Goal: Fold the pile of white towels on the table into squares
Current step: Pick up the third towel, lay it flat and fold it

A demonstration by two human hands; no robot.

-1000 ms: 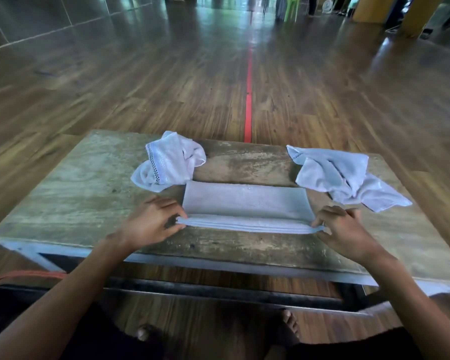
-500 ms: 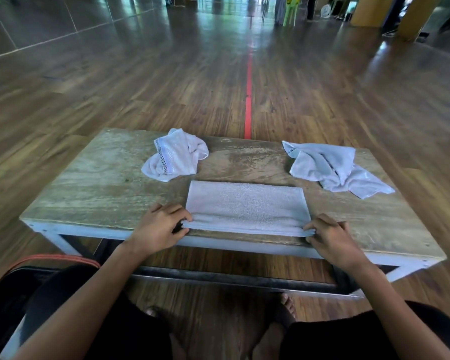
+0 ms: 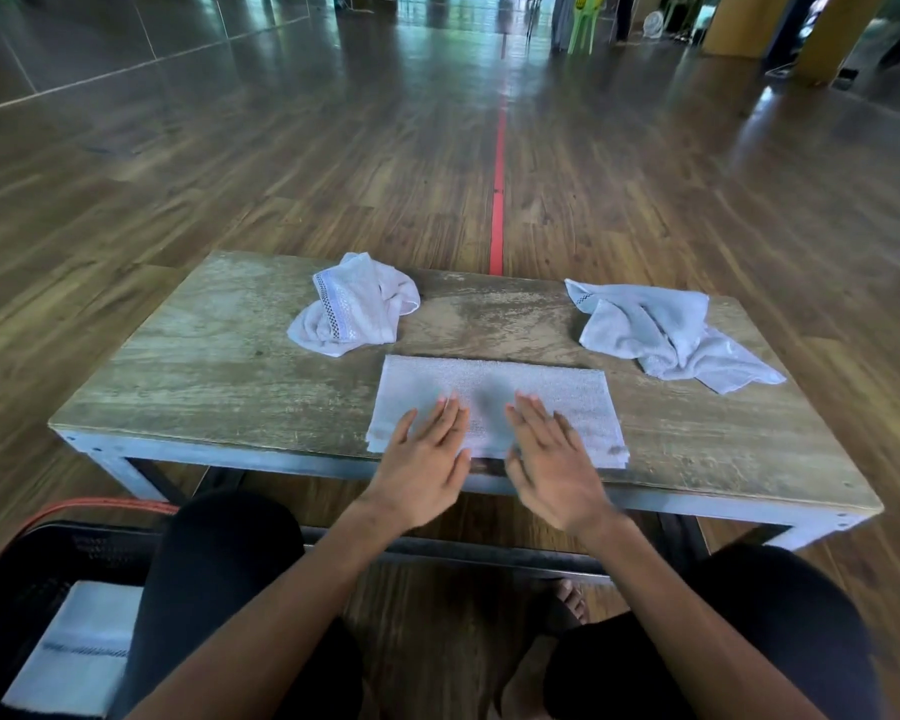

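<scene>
Nearest, at lower left, a black mesh basket (image 3: 22, 574) holds one folded white towel with a grey stripe (image 3: 79, 652). Both hands have left the strip's ends, which they pinched half a second ago. The left hand (image 3: 422, 459) and right hand (image 3: 552, 459) now lie side by side, released, fingers straight, flat on the middle of the long folded white towel strip (image 3: 557, 392) at the near edge of the worn wooden table (image 3: 204, 366). Judgement: the lengthwise fold is set and is being smoothed, and the crosswise fold into a square is outstanding. Farther back, a crumpled white towel with a lace band (image 3: 354, 309) and a crumpled plain white towel (image 3: 666, 330) await folding.
</scene>
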